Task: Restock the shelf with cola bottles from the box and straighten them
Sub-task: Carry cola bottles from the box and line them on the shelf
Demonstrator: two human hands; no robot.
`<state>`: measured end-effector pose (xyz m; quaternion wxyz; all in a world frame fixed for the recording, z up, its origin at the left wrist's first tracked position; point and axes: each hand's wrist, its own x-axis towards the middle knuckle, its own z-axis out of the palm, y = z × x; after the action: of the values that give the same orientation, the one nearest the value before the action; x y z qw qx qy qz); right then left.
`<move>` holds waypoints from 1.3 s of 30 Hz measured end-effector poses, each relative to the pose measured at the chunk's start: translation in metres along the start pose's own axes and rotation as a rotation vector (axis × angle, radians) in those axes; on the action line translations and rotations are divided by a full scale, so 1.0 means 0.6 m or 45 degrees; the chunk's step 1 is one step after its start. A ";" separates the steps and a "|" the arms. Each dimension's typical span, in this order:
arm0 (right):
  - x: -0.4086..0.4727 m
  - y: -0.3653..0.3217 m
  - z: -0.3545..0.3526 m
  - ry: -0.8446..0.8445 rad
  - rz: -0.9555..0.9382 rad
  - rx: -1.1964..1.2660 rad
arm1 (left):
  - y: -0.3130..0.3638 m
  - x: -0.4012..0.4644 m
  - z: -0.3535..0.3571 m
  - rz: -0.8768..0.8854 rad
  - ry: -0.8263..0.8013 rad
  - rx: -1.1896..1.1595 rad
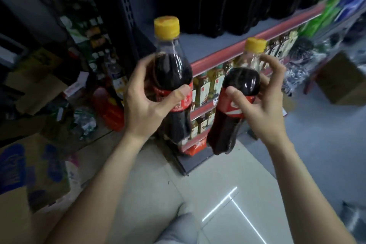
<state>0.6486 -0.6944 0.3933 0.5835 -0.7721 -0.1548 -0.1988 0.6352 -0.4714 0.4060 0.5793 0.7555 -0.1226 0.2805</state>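
two cola bottles are held up in front of the shelf (233, 45), each dark-filled to the shoulder, yellow-capped and red-labelled. the left bottle (172, 77) is grasped around its upper body by the left hand (146, 101), fingers and thumb curled round it; the right bottle (235, 101) is grasped likewise by the right hand (261, 103). both are kept roughly upright, caps up, the right one tilted slightly with its base toward the left. larger cola bottles (227, 0) are lined along the shelf top behind, with bare shelf in front of them. yellow-liquid bottles (206, 89) are ranged on the lower tiers. a cardboard box (35, 170) lies at lower left on the floor.
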 end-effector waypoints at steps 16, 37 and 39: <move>0.387 0.064 -0.146 0.298 -0.504 -0.014 | -0.021 0.303 0.264 0.346 0.245 0.025; 0.503 0.148 -0.210 0.002 -0.433 0.154 | -0.054 0.376 0.376 0.153 0.435 0.691; 0.493 0.147 -0.207 -0.058 -0.396 0.220 | -0.057 0.379 0.377 0.109 0.466 0.655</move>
<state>0.9328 -0.8357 0.4931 0.6062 -0.6901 -0.3019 -0.2551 0.9014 -0.6430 0.4680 0.3692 0.8085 0.0270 0.4575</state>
